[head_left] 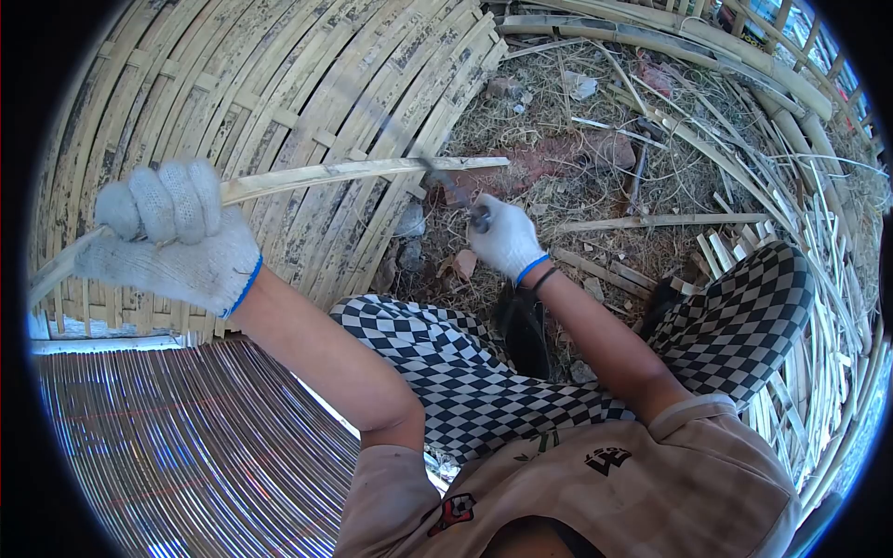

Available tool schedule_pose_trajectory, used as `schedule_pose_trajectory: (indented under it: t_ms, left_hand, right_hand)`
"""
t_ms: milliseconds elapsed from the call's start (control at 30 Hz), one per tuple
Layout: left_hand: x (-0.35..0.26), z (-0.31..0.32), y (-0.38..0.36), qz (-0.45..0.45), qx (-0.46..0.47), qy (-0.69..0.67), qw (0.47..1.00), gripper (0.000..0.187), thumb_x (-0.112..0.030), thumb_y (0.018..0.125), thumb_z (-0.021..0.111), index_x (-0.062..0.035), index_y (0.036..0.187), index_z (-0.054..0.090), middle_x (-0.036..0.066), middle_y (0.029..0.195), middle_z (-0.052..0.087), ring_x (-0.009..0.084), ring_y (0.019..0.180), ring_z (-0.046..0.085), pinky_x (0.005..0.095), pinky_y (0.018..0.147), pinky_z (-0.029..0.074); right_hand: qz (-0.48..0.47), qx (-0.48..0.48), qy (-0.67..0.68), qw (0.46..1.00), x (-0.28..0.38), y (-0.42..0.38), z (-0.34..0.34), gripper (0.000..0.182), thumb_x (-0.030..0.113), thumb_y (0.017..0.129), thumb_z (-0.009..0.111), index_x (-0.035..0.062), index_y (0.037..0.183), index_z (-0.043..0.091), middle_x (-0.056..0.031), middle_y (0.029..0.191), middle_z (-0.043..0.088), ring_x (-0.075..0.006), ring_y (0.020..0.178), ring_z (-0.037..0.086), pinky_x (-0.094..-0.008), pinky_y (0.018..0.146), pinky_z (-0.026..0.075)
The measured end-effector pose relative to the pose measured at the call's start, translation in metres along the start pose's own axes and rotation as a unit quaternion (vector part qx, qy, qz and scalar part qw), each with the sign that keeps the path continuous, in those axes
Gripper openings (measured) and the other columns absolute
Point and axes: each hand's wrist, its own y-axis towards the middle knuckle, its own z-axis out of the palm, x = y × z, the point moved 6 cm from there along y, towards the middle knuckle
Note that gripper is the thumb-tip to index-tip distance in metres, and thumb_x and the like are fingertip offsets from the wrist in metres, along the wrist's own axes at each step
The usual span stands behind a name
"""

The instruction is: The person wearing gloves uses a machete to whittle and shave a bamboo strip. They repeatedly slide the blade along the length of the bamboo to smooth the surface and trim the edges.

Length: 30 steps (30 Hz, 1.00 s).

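Observation:
My left hand (167,228), in a white knit glove with a blue cuff, is closed round a long split bamboo strip (326,173). The strip runs out to the right and ends at a pale tip above the ground; its other end passes behind the hand to the left edge. My right hand (507,237), gloved alike, is wrapped round the handle of a knife (480,218). Its blade is smeared by motion and points up and left, crossing the strip near the tip.
A woven bamboo panel (279,84) stands on the left, with a slatted mat (186,437) below it. Bricks (609,149), stones and dry grass litter the ground ahead. Split bamboo strips (819,372) are heaped at the right. My checkered trouser legs (446,344) frame the work spot.

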Motion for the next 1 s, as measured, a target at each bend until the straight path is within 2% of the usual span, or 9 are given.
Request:
schedule_pose_trajectory:
  t_ms: [100, 200, 300, 400, 500, 600, 733, 833, 1000]
  left_hand:
    - [-0.005, -0.016, -0.004, 0.016, -0.050, 0.029, 0.998, 0.060, -0.074, 0.096, 0.048, -0.0236, 0.066, 0.036, -0.005, 0.053, 0.031, 0.0093, 0.042, 0.026, 0.0268, 0.038, 0.024]
    - [0.000, -0.008, 0.001, 0.005, -0.008, 0.006, 1.000, 0.061, -0.075, 0.096, 0.046, -0.0235, 0.066, 0.036, -0.005, 0.052, 0.031, 0.0092, 0.042, 0.026, 0.0268, 0.038, 0.023]
    - [0.003, 0.006, 0.007, -0.016, -0.008, -0.046, 0.999, 0.075, -0.089, 0.090, 0.024, -0.0224, 0.058, 0.034, -0.005, 0.048, 0.025, 0.0092, 0.039, 0.020, 0.0268, 0.039, 0.016]
    - [0.004, 0.012, 0.007, -0.015, -0.025, -0.024, 0.999, 0.074, -0.087, 0.093, 0.024, -0.0225, 0.057, 0.034, -0.005, 0.048, 0.023, 0.0091, 0.039, 0.019, 0.0274, 0.040, 0.016]
    - [-0.002, -0.004, 0.004, 0.003, -0.083, 0.016, 0.996, 0.073, -0.084, 0.095, 0.026, -0.0223, 0.057, 0.033, -0.006, 0.048, 0.022, 0.0089, 0.040, 0.017, 0.0272, 0.040, 0.015]
    - [-0.014, -0.041, -0.006, 0.024, -0.136, 0.080, 0.987, 0.072, -0.083, 0.096, 0.026, -0.0219, 0.057, 0.033, -0.006, 0.049, 0.021, 0.0090, 0.041, 0.016, 0.0277, 0.041, 0.015]
    - [-0.014, -0.049, -0.008, 0.042, -0.139, 0.077, 0.986, 0.067, -0.078, 0.099, 0.026, -0.0234, 0.061, 0.034, -0.006, 0.048, 0.024, 0.0081, 0.039, 0.017, 0.0261, 0.036, 0.017]
    - [-0.009, -0.035, -0.006, 0.031, -0.104, 0.050, 0.993, 0.067, -0.078, 0.099, 0.026, -0.0236, 0.060, 0.033, -0.006, 0.048, 0.023, 0.0080, 0.039, 0.017, 0.0257, 0.036, 0.016]
    - [-0.014, -0.037, -0.012, 0.062, -0.224, 0.177, 0.956, 0.067, -0.077, 0.100, 0.028, -0.0233, 0.061, 0.033, -0.007, 0.048, 0.022, 0.0079, 0.040, 0.015, 0.0262, 0.037, 0.016]
  right_hand:
    - [0.050, 0.011, -0.057, 0.997, -0.060, 0.020, 0.017, 0.032, 0.019, 0.087, 0.061, 0.0067, 0.116, 0.068, -0.0271, 0.099, 0.072, -0.0430, 0.099, 0.070, -0.0506, 0.086, 0.056]
    - [-0.024, -0.047, 0.024, 0.998, -0.001, 0.005, 0.000, 0.022, 0.016, 0.082, 0.066, 0.0008, 0.098, 0.066, -0.0241, 0.082, 0.070, -0.0440, 0.084, 0.071, -0.0498, 0.073, 0.055]
    - [-0.138, -0.008, 0.029, 0.990, 0.080, -0.023, -0.033, 0.018, 0.015, 0.082, 0.067, 0.0047, 0.096, 0.065, -0.0215, 0.080, 0.070, -0.0432, 0.084, 0.071, -0.0488, 0.072, 0.056]
    - [-0.174, -0.019, 0.067, 0.982, 0.060, -0.021, -0.016, 0.016, 0.016, 0.082, 0.067, 0.0074, 0.095, 0.062, -0.0203, 0.078, 0.069, -0.0429, 0.082, 0.070, -0.0479, 0.071, 0.056]
    - [-0.011, -0.052, 0.077, 0.996, -0.050, 0.007, 0.041, 0.014, 0.016, 0.082, 0.066, 0.0057, 0.091, 0.063, -0.0199, 0.077, 0.069, -0.0421, 0.079, 0.070, -0.0459, 0.071, 0.055]
    - [0.060, -0.003, 0.049, 0.997, -0.070, 0.007, 0.056, 0.029, 0.024, 0.085, 0.067, 0.0114, 0.110, 0.071, -0.0201, 0.094, 0.075, -0.0411, 0.093, 0.071, -0.0478, 0.083, 0.057]
    - [0.000, 0.020, -0.012, 1.000, 0.021, -0.003, 0.016, 0.034, 0.023, 0.085, 0.065, 0.0112, 0.115, 0.070, -0.0212, 0.094, 0.074, -0.0408, 0.095, 0.071, -0.0487, 0.084, 0.057]
    - [-0.136, -0.029, -0.037, 0.990, 0.044, -0.001, -0.006, 0.024, 0.019, 0.080, 0.067, 0.0055, 0.099, 0.067, -0.0227, 0.083, 0.071, -0.0447, 0.083, 0.069, -0.0512, 0.076, 0.055]
    - [0.062, -0.019, 0.021, 0.998, -0.067, 0.016, 0.043, 0.026, 0.021, 0.084, 0.065, 0.0124, 0.107, 0.070, -0.0225, 0.093, 0.073, -0.0404, 0.093, 0.071, -0.0494, 0.083, 0.057]
